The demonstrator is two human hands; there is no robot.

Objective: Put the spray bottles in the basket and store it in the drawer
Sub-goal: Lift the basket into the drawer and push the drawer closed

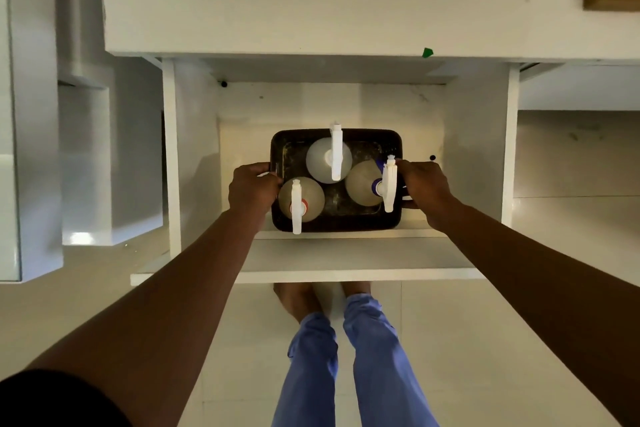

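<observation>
A dark rectangular basket (363, 136) sits inside the pulled-out white drawer (346, 262), seen from above. Three spray bottles stand upright in it: a clear one (320, 163) at the back middle, one with a red collar (313, 199) at the front left, one with a blue collar (363, 184) at the right. All have white trigger heads. My left hand (252, 189) grips the basket's left rim. My right hand (424, 189) grips its right rim beside the blue-collared bottle.
The drawer's white side walls (171, 156) rise left and right of the basket, under a white countertop (311, 10) with a green scrap (427, 52) at its edge. My legs in blue trousers (346, 357) stand on the pale floor below the drawer front.
</observation>
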